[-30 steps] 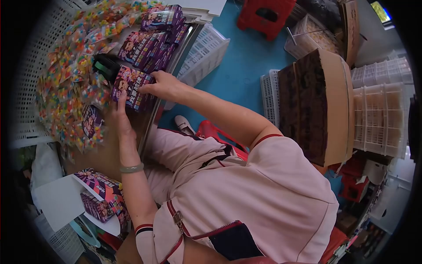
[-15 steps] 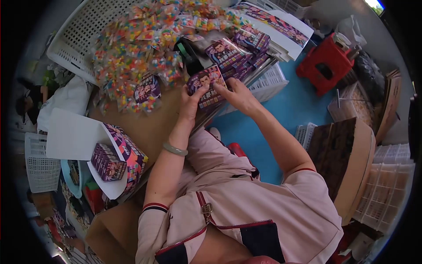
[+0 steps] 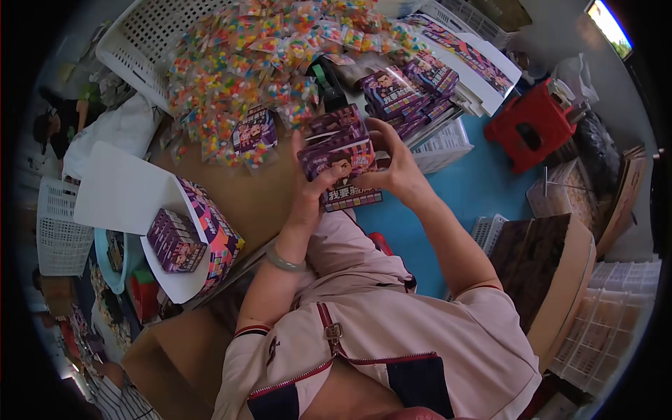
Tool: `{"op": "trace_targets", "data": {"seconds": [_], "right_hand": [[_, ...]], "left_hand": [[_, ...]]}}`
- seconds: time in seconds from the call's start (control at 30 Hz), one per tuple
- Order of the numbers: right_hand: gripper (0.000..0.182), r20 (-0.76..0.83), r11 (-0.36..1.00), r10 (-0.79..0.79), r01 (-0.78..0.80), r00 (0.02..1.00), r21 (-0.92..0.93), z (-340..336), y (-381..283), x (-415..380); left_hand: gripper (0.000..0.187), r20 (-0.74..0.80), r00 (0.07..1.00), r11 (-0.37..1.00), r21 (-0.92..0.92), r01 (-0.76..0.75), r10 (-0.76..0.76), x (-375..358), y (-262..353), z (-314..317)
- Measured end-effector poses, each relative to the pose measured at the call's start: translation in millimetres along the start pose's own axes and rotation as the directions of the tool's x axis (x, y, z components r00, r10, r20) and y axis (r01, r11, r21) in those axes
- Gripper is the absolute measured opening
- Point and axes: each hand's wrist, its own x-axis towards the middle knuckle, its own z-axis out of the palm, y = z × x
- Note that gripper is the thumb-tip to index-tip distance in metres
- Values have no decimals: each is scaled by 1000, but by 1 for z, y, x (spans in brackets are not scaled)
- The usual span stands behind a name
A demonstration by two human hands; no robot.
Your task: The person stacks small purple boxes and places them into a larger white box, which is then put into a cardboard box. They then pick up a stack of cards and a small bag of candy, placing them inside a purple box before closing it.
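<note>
Between my hands is a small purple printed carton (image 3: 353, 197) with a cartoon figure and large lettering on its face; its far end looks spread open. My left hand (image 3: 309, 199) grips the left side, thumb across the printed face. My right hand (image 3: 400, 170) is closed around the right side, its fingers at the far edge and its thumb on the front. Just beyond lie flat purple cartons (image 3: 392, 91) in stacks and a black tape-dispenser-like object (image 3: 326, 82). To the left spreads a heap of clear sachets (image 3: 231, 91) of colourful candies.
A white display box (image 3: 115, 192) holding small purple cartons (image 3: 175, 241) stands at left. A white basket (image 3: 133, 63) sits behind the sachets. At right are a red stool (image 3: 525, 129), a cardboard box (image 3: 553, 273) and white crates (image 3: 605, 315).
The carton has come nearer to my body and changed from a flatter shape to one with an opened end. My right hand has shifted to its right side. The view has turned slightly.
</note>
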Motion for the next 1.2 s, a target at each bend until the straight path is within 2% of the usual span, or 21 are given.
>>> {"op": "trace_targets", "data": {"seconds": [0.03, 0.07, 0.13, 0.17, 0.2, 0.23, 0.27, 0.3, 0.33, 0.37, 0.43, 0.5, 0.57, 0.6, 0.67, 0.7, 0.77, 0.9, 0.97, 1.1, 1.2], "right_hand": [[103, 18, 990, -137, 137, 990, -28, 10, 0, -3], [113, 78, 990, -137, 135, 987, 34, 19, -1, -4], [116, 154, 974, -223, 214, 962, 75, 39, 8, 5], [119, 201, 950, -310, 292, 929, 116, 50, 17, 10], [119, 268, 887, -441, 462, 857, -18, 59, 36, 21], [119, 285, 892, -433, 452, 855, 0, 68, 49, 25], [116, 387, 836, -392, 499, 835, -229, 75, 59, 26], [113, 477, 712, -335, 549, 813, -437, 80, 61, 27], [104, 510, 669, -318, 570, 799, -477, 81, 61, 25], [104, 525, 669, -315, 577, 791, -468, 75, 58, 29], [96, 603, 867, -243, 448, 760, -216, 55, 34, 34], [87, 572, 882, -218, 410, 790, -231, 53, 19, 38], [60, 348, 854, -456, 513, 819, -89, 66, 6, 47], [60, 356, 856, -453, 511, 817, -84, 74, 1, 51], [33, 369, 634, -617, 717, 695, -291, 89, -6, 58], [33, 378, 634, -615, 719, 692, -286, 94, -8, 64], [14, 505, 474, -634, 810, 586, -345, 102, -9, 73], [7, 597, 456, -586, 832, 548, -316, 108, -11, 81], [6, 629, 401, -588, 859, 508, -318, 109, -9, 80], [5, 659, 446, -542, 843, 521, -300, 107, -18, 76], [6, 720, 317, -530, 892, 449, -322, 101, -24, 73]], "left_hand": [[109, 54, 990, 991, 9, -134, 133, -6, 9, -6], [115, 103, 959, 964, 15, -267, 264, -14, 18, -11], [120, 122, 929, 932, 58, -358, 350, -25, 29, -23], [121, 161, 889, 858, 236, -456, 428, -28, 30, -34], [122, 213, 847, 746, 402, -531, 487, -32, 28, -47], [125, 225, 880, 661, 589, -465, 418, -33, 23, -68], [125, 198, 888, 664, 601, -445, 416, -42, 12, -80], [126, 129, 913, 772, 497, -396, 386, -49, 6, -87], [127, 74, 932, 856, 375, -355, 354, -51, 0, -94], [125, 87, 925, 840, 395, -372, 369, -53, -8, -102], [124, 51, 934, 860, 375, -345, 353, -57, -11, -103], [124, 17, 941, 879, 351, -323, 338, -58, -10, -99], [119, 53, 940, 865, 375, -333, 338, -57, -3, -93], [119, 43, 940, 866, 376, -330, 339, -56, -4, -97], [112, 56, 922, 791, 496, -358, 382, -55, -9, -106], [112, 46, 921, 792, 496, -356, 386, -55, -8, -105], [104, 49, 917, 780, 509, -364, 396, -55, -2, -101], [114, 102, 927, 705, 620, -344, 362, -55, 8, -103], [96, 89, 873, 625, 664, -411, 480, -55, 8, -100], [100, 57, 906, 720, 587, -371, 420, -55, -4, -109], [114, 83, 917, 703, 616, -355, 390, -54, -12, -119]]}}
